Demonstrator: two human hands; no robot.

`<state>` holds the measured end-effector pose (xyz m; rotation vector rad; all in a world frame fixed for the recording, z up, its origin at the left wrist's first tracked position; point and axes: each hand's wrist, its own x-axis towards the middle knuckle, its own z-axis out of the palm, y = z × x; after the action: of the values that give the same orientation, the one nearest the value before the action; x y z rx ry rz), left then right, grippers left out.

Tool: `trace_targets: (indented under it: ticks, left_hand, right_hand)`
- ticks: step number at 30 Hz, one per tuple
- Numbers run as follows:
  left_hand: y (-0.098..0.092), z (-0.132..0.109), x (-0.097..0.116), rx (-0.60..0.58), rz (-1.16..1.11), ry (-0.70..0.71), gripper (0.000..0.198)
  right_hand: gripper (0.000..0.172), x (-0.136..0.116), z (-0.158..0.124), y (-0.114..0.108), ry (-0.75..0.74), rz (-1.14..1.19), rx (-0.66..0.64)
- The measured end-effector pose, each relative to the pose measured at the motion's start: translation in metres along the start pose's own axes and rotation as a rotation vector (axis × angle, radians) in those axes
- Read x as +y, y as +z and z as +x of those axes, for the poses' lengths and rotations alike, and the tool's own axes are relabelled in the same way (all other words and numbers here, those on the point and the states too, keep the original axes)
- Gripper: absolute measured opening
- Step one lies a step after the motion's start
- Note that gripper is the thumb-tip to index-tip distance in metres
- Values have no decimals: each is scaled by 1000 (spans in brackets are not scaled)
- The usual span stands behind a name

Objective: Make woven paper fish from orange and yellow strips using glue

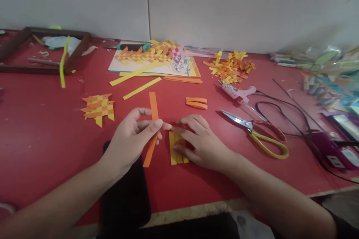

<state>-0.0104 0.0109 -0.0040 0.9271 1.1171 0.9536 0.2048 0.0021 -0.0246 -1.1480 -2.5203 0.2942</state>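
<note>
Between thumb and fingers, my left hand (134,138) pinches an orange paper strip (153,106), which stands out above and below the grip. To its right, my right hand (200,140) rests over several yellow paper strips (174,153) laid side by side on the table. Its fingers are stretched and slightly apart, hiding the upper part of these strips. Just beyond it lie short folded orange strips (196,103). On the left sit woven orange and yellow paper fish (98,107). Partly under my left wrist is a black phone (125,198).
Scissors (249,126), a pink glue gun (238,92) and its cord lie at right, near a purple power socket box (335,149). Paper scraps (231,68) pile up behind. A brown frame (36,69) stands back left. Yellow strips (141,88) lie before more woven pieces on card.
</note>
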Motion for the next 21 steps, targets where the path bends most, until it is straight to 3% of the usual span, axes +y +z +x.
trace_targets:
  ticks: [3,8,10,14,17,21]
  left_hand:
    - [-2,-1,2,11,38,43,38]
    - [-10,3,1,-15,135,149,25]
    - [-14,5,-1,-43,169,152,21]
    - [-17,7,-4,-49,214,165,18]
    - [-16,8,-4,-42,250,178,18]
    - [-14,10,-3,-51,266,207,16]
  right_hand:
    - [37,3,0,-8,29,37,45]
    - [26,47,-11,-45,287,-158,357]
    - [26,79,-20,-68,395,-287,311]
    - [33,146,-34,-101,454,-357,182]
    - [40,181,-37,-101,459,-362,87]
    - [35,198,-36,-95,431,-339,39]
